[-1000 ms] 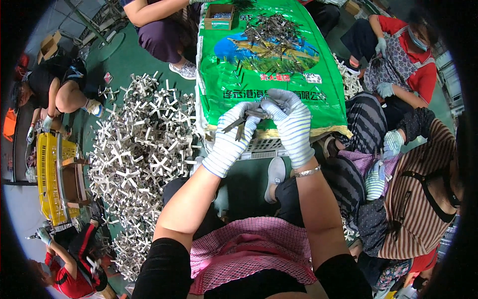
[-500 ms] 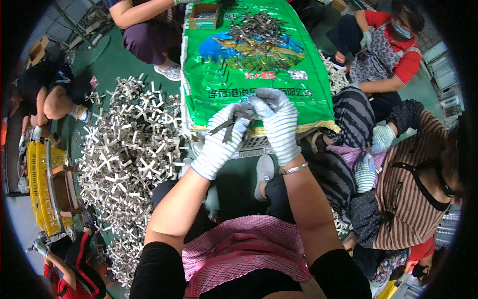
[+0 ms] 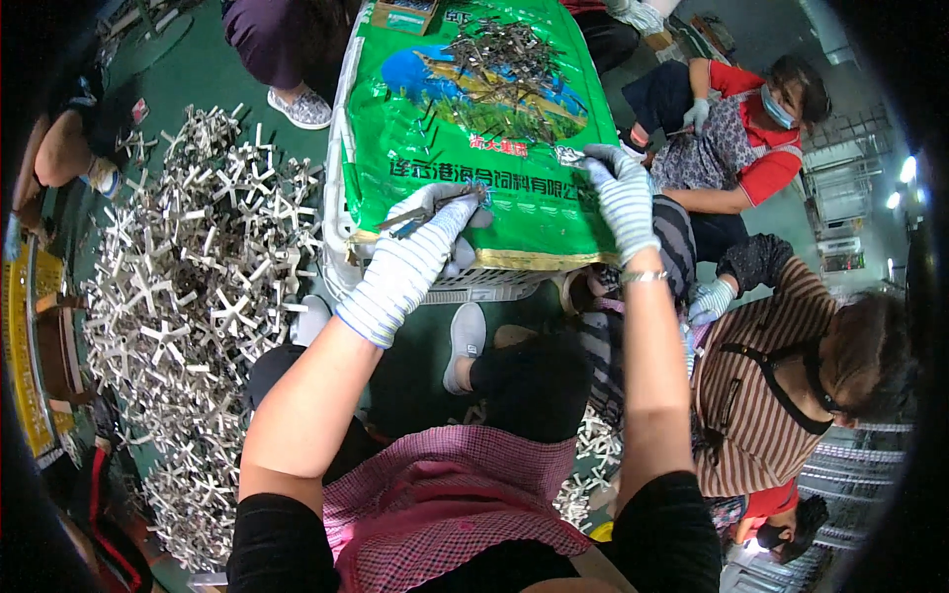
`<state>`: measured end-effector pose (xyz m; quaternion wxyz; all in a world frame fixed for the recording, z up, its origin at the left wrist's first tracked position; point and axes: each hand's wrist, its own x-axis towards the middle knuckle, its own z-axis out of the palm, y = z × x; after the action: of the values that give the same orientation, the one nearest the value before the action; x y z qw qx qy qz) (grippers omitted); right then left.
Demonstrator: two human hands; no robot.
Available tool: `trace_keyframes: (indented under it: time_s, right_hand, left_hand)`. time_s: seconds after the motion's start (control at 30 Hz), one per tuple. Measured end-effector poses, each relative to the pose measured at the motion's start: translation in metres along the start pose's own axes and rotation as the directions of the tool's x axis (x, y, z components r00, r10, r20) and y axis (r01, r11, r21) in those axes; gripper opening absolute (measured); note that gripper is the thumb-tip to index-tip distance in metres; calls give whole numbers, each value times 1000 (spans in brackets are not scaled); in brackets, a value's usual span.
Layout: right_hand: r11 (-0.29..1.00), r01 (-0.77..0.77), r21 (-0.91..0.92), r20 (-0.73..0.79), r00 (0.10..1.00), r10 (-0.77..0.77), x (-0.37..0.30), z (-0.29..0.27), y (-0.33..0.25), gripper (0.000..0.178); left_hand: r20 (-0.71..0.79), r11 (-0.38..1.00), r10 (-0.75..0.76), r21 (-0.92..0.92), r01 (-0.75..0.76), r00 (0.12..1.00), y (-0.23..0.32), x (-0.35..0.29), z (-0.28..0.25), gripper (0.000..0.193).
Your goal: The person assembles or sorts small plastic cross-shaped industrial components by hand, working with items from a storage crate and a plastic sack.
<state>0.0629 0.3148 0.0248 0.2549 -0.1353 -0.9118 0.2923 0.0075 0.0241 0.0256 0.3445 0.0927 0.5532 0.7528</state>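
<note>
My left hand [image 3: 413, 247], in a white glove with thin stripes, is closed on a few dark, thin strip-like pieces [image 3: 407, 226] above the near edge of a green printed sack [image 3: 395, 148]. Their exact kind cannot be made out. To the right, my right hand [image 3: 625, 203], gloved alike, reaches over the sack's right side with bent fingers apart; I see nothing held in them. Farther back on the sack lies a heap of similar dark, thin pieces [image 3: 514, 61].
The sack covers a white plastic crate [image 3: 484, 284]. On the green floor at left spreads a large pile of pale star-shaped pieces [image 3: 188, 306]. A small box [image 3: 403, 18] sits at the sack's far left. Co-workers sit close by, one in a striped top [image 3: 766, 371] at right.
My hands were together over the sack's near edge; now they are apart. The right has moved right and slightly farther away, while the left keeps the dark pieces. The whole view has shifted.
</note>
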Motion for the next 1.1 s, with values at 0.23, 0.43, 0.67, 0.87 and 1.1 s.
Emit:
trace_keyframes:
  time_s: [0.23,0.43,0.67,0.87,1.1]
  right_hand:
    - [653,256,-712,443,886,135,48,4,24,18]
    - [566,298,-768,460,873,165,52,-2,25,21]
    - [999,-18,37,100,995,14,-1,-15,-60,27]
    - [732,-149,665,386,907,-167,-52,53,-129,33]
    - [841,198,504,141,942,-306,-67,86,-123,26]
  left_hand:
    - [14,985,-52,-162,54,999,9,2,-8,34]
    - [46,993,-48,-101,53,998,5,4,-9,32]
    - [123,997,-40,-63,48,992,15,-3,11,27]
    - [79,1000,-2,-9,3,997,-4,-6,-11,23]
    - [44,981,-62,189,53,997,-4,-12,-20,25]
